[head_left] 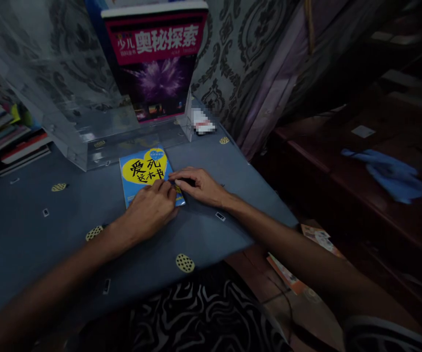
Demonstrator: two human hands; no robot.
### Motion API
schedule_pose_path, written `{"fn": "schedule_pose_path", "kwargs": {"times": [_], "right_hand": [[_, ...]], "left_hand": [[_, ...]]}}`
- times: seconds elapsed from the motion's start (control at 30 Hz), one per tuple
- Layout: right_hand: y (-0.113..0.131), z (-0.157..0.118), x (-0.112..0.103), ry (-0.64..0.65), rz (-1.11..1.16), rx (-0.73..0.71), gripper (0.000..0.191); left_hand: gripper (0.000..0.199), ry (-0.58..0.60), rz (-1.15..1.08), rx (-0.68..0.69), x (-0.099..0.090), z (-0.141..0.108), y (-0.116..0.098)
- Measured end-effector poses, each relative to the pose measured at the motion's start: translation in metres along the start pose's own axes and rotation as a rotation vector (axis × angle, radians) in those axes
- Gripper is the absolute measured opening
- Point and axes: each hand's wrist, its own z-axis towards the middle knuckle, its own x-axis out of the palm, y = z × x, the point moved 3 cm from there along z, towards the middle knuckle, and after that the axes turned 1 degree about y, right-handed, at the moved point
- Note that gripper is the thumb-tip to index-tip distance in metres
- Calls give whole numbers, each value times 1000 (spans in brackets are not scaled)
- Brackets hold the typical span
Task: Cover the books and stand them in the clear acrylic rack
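A thin blue book [132,192] with a yellow heart and black Chinese characters on its cover lies flat on the table. My left hand [155,201] is over its lower right part, fingers bent and closed at the right edge. From the right, my right hand [200,185] meets the same edge, with thumb and fingers drawn together on it. The fingertips of both hands nearly touch, and they hide what exactly lies between them.
Behind the book stands a clear acrylic rack [77,151] holding a large magenta-and-black book [159,78]. Stacked books [24,146] are at the left, a small white item [202,126] at the back corner. A blue cloth [394,176] lies on a dark red surface to the right.
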Motion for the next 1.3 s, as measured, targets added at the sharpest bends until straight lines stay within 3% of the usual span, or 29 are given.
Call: {"fn": "schedule_pose_path", "kwargs": {"times": [0.47,0.87,1.13,1.3], "right_hand": [[3,0,-7,127,22,-27,36],[-4,-3,-11,227,5,-100,45],[-3,-3,-9,251,-75,-112,64],[-5,-3,-6,257,-144,-81,72]], "left_hand": [[33,-7,-20,40,-2,-3,3],[32,-83,-38,37,4,-3,1],[32,-243,-157,70,9,-6,24],[33,-316,-209,14,17,-2,42]]}}
